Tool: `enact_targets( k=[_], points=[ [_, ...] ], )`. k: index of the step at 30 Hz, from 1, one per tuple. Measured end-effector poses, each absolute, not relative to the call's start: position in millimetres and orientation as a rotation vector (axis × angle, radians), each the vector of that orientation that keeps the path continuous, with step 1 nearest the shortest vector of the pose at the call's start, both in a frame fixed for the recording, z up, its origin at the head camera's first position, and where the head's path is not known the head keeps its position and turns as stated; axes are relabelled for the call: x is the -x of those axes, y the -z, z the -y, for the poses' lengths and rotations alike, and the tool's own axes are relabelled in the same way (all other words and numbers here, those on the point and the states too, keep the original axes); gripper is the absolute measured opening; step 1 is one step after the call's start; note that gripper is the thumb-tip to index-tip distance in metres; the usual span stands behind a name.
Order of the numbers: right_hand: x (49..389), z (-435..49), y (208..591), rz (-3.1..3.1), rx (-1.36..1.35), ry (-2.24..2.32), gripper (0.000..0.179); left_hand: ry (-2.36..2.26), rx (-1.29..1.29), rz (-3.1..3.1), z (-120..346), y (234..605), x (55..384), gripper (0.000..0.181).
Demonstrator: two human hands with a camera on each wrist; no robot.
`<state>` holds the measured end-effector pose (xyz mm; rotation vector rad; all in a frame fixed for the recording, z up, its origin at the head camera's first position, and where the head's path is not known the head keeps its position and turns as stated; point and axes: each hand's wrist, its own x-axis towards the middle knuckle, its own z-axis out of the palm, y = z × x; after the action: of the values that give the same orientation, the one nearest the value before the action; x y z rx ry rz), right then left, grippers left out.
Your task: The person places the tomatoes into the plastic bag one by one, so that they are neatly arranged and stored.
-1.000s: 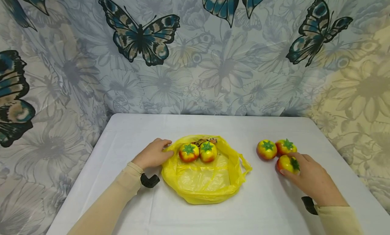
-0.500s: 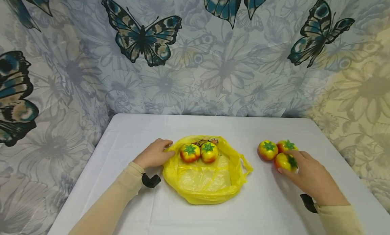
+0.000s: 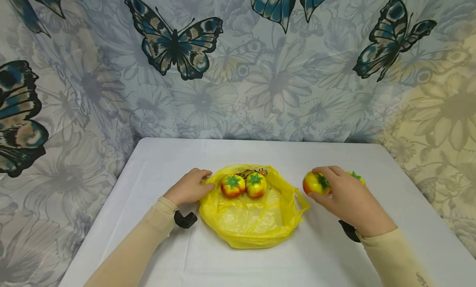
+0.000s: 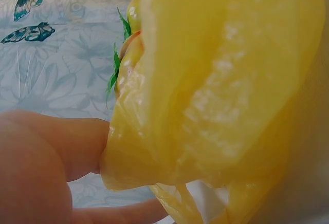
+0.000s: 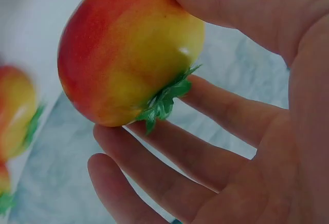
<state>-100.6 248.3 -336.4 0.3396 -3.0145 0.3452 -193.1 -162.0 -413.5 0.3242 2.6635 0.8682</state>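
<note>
In the head view my left hand (image 3: pixel 189 187) holds the left rim of a yellow plastic bag (image 3: pixel 247 239) at the table's middle. The left wrist view has the bag's edge (image 4: pixel 139 167) at the tip of one digit, another digit lower behind it. Two red-yellow artificial tomatoes with green leaf tops, one on the left (image 3: pixel 232 187) and one on the right (image 3: pixel 256 186), lie inside the bag. Right of the bag, my right hand (image 3: pixel 351 202) grips a similar artificial tomato (image 5: pixel 128 54) between thumb and fingers.
Behind my right hand a further tomato (image 3: pixel 357 178) partly shows; the right wrist view has two blurred ones, an upper (image 5: pixel 15 111) and a lower (image 5: pixel 4 180). A bag handle (image 3: pixel 302 203) sticks out rightward. The white table (image 3: pixel 178 150) ends at a butterfly-patterned cloth (image 3: pixel 275 88).
My right hand has lifted a tomato from the group on the right and carried it left towards the bag. My left hand stays at the bag's rim.
</note>
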Motion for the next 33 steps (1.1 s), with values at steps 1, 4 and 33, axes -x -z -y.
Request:
enact_targets(
  k=[1,4,33],
  points=[
    [103,-242,335,3.008,-0.366,-0.342,0.059,-0.868,-0.322,-2.663,162,413,193,0.058],
    [108,-220,332,3.005,-0.42,-0.34,0.059,-0.869,-0.32,-2.662,162,413,193,0.058],
    [110,-77,375,2.933,-0.954,-0.319,0.05,-0.855,-0.331,-2.666,164,412,194,0.058]
  ],
)
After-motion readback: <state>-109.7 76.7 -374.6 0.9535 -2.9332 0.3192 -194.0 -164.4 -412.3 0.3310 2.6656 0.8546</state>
